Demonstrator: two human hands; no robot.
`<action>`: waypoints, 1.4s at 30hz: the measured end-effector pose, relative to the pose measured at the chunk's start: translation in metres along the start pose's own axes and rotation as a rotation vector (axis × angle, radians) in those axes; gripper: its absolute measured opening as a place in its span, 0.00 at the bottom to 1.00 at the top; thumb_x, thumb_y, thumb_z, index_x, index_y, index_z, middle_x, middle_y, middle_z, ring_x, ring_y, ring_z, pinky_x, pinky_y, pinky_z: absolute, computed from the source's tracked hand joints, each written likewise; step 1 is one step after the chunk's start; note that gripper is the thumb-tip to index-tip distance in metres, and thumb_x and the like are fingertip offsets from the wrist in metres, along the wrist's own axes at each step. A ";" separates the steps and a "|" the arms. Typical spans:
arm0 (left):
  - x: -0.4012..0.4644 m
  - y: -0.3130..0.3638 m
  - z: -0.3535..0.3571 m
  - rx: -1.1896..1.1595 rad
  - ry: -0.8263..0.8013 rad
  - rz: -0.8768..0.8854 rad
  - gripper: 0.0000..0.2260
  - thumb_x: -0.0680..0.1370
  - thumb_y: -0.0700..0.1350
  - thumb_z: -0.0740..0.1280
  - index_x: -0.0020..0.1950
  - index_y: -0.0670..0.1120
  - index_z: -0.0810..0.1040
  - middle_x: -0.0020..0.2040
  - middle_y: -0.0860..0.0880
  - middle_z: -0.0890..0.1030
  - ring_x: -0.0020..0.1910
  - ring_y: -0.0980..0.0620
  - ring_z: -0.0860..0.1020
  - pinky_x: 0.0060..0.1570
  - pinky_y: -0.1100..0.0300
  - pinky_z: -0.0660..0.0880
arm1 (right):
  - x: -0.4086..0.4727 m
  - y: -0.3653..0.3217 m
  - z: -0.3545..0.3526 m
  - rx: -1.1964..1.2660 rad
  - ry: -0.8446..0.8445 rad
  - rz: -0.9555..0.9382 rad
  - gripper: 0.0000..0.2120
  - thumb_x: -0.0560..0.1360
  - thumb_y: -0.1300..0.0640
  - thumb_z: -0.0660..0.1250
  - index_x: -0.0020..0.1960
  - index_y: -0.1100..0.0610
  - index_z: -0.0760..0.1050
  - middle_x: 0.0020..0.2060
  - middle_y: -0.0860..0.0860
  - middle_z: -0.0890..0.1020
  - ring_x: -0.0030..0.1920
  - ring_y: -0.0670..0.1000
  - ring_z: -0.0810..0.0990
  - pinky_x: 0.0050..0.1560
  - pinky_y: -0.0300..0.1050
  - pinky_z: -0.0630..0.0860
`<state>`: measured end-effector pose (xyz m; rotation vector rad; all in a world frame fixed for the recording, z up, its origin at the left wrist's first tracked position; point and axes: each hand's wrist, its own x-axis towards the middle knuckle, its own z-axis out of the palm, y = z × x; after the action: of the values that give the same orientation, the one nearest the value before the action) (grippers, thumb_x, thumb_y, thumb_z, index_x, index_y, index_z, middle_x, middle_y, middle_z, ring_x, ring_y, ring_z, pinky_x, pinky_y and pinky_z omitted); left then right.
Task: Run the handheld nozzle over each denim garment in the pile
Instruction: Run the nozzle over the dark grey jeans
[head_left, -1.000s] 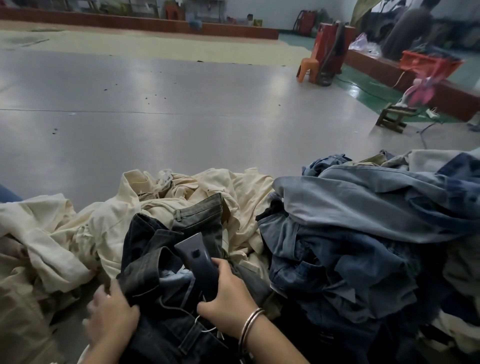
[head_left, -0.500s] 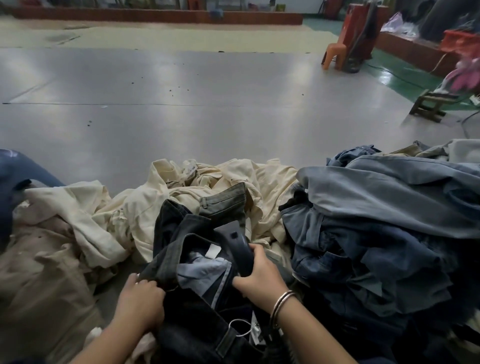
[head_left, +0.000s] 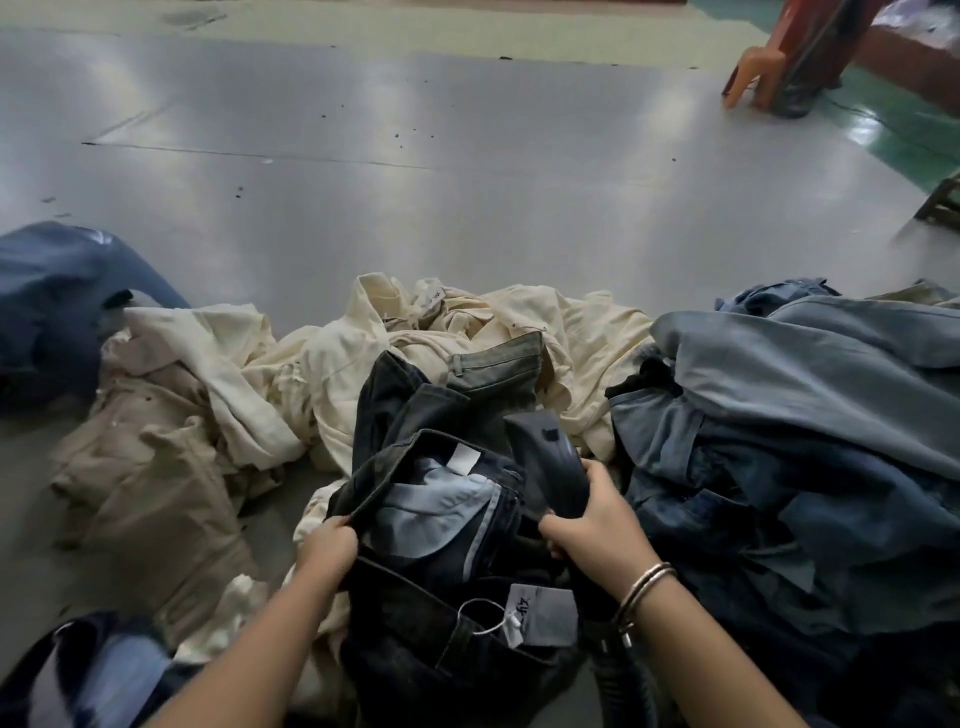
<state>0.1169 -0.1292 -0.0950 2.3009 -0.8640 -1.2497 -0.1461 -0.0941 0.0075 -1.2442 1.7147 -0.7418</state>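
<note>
Garment-finishing workshop or factory hall. Wide, glossy grey floor (head_left: 415, 197) with a green-painted strip (head_left: 893, 140) at right; heaped blue denim garments (head_left: 779, 415) and cream garments (head_left: 363, 364) lying directly on it; a paper size tag (head_left: 543, 613) tied to dark jeans (head_left: 441, 649); an orange plastic chair (head_left: 753, 73) beyond.

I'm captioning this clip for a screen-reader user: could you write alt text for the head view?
A person's right hand grips a dark handheld nozzle over dark jeans, while the left hand pinches the open waistband. Cream garments lie behind on the grey floor, with a blue denim pile to the right.
</note>
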 end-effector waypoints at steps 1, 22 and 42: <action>0.001 -0.002 -0.011 -0.172 -0.037 -0.035 0.10 0.73 0.30 0.56 0.47 0.39 0.74 0.41 0.39 0.75 0.39 0.39 0.74 0.40 0.52 0.75 | 0.001 -0.003 -0.002 0.015 0.002 -0.008 0.22 0.68 0.63 0.71 0.58 0.53 0.67 0.41 0.50 0.81 0.37 0.50 0.79 0.45 0.53 0.80; -0.032 0.031 -0.003 0.899 0.236 1.051 0.29 0.70 0.45 0.72 0.70 0.43 0.71 0.72 0.40 0.66 0.69 0.38 0.66 0.69 0.45 0.62 | -0.013 0.029 -0.042 -0.002 0.050 0.072 0.22 0.69 0.64 0.72 0.59 0.57 0.68 0.46 0.55 0.82 0.43 0.55 0.81 0.49 0.54 0.79; 0.007 0.017 -0.038 0.826 0.346 0.653 0.38 0.68 0.64 0.69 0.72 0.50 0.60 0.69 0.40 0.65 0.67 0.39 0.68 0.63 0.45 0.65 | -0.028 0.018 -0.013 -0.090 -0.021 -0.098 0.29 0.67 0.63 0.72 0.66 0.53 0.69 0.43 0.40 0.78 0.44 0.34 0.76 0.40 0.22 0.68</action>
<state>0.1464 -0.1454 -0.0689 2.3108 -2.0305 -0.1970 -0.1620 -0.0623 0.0062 -1.4018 1.6955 -0.7133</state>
